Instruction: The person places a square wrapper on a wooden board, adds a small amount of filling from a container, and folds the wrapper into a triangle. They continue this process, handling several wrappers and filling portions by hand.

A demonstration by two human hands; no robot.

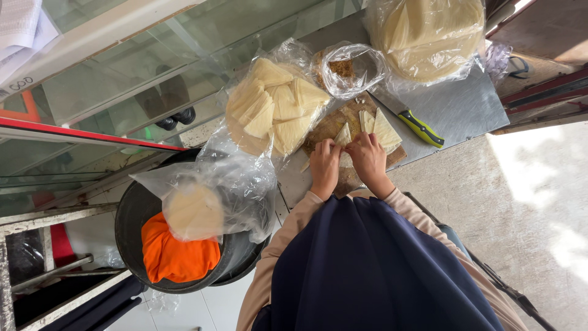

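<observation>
My left hand (324, 167) and my right hand (368, 156) meet over a round wooden cutting board (331, 125). Between their fingertips they pinch a pale triangular dough sheet (343, 135). More cut triangles (383, 129) lie on the board just past my right hand. A knife with a green handle (421, 129) rests on the metal table (465, 104), to the right of the board. My sleeves are beige, and a dark blue cloth covers the lower part of the view.
A plastic bag of cut triangular sheets (275, 107) lies left of the board. A small bag of brown filling (346, 67) and a big bag of round sheets (429, 37) sit beyond. A black pan (131, 211) holds an orange cloth (174, 254) and bagged round sheets (196, 211). Glass cabinet at left.
</observation>
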